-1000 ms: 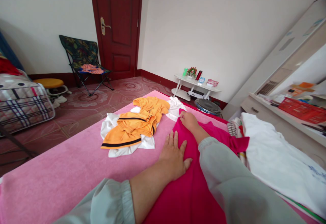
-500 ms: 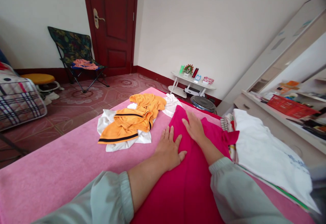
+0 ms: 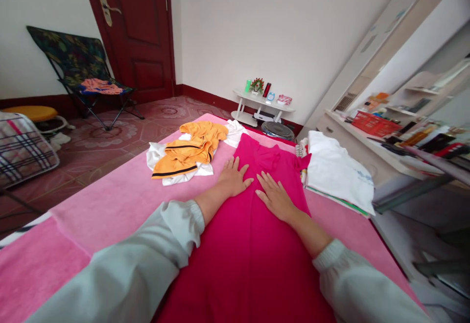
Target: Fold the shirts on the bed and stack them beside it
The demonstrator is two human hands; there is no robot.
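Observation:
A long magenta garment (image 3: 253, 244) lies spread lengthwise over the pink bed cover (image 3: 121, 210), with some bunched cloth near its far end. My left hand (image 3: 234, 178) rests flat on its left side, fingers spread. On the right half, my right hand (image 3: 276, 196) also lies flat with fingers stretched out. Neither hand grips the cloth. To the left of the garment is a crumpled orange garment (image 3: 194, 149) with black stripes, lying over white cloth (image 3: 176, 181). A stack topped by a white folded shirt (image 3: 338, 171) sits to the right.
A camouflage folding chair (image 3: 79, 63) with cloth on its seat stands near the dark red door (image 3: 135, 34). Beyond the bed is a low white stand (image 3: 262, 100) holding small items. At right, a dresser (image 3: 385, 154) carries a red basket (image 3: 374, 123).
My hands have moved apart across the magenta garment and slightly toward me. Its right part now lies flatter and wider. The view has shifted to the right.

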